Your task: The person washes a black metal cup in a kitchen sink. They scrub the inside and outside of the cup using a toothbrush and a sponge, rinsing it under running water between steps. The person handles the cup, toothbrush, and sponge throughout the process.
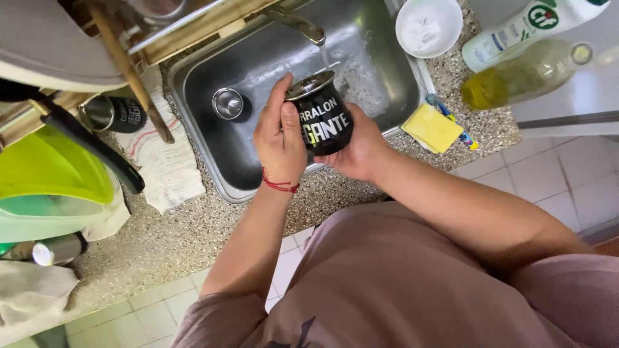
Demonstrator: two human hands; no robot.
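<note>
Steel sink (258, 58): both hands grip black cup (322, 119), base hidden.

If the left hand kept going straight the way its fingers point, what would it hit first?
The left hand, holding the black cup, points up-frame over the sink. It would probably meet the faucet first, though depth is unclear.

Two bottles (516, 84), two black cups (320, 121), one bowl (429, 27).
</note>
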